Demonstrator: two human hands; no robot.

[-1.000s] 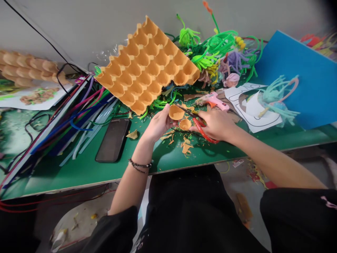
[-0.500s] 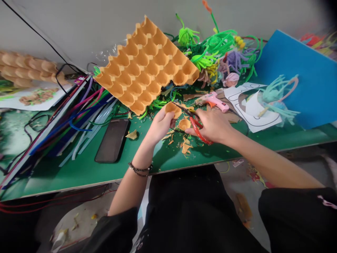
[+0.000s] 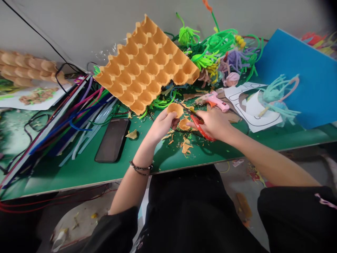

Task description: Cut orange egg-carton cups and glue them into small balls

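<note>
My left hand (image 3: 163,123) pinches an orange-tan egg carton cup (image 3: 175,110), its hollow turned up toward me. In my right hand (image 3: 213,122) are red-handled scissors (image 3: 200,127), with their dark blades pointing at the cup's right rim. Whether the blades touch the rim I cannot tell. A second cut cup (image 3: 184,124) lies on the green table between my hands. Torn carton scraps (image 3: 186,146) are scattered just below it. Behind my hands, the large egg tray (image 3: 147,63) leans on the pile with a notch cut from its lower right edge.
A phone (image 3: 112,140) lies left of my left hand, beside a bundle of pipe cleaners (image 3: 71,119). A pink glue gun (image 3: 214,101) rests behind my right hand. Pipe-cleaner pompoms (image 3: 216,45), a printed paper sheet (image 3: 254,117) and a blue board (image 3: 297,77) fill the back right.
The cup in my left hand has turned so its round opening shows more fully. My right hand and the scissors have shifted slightly right.
</note>
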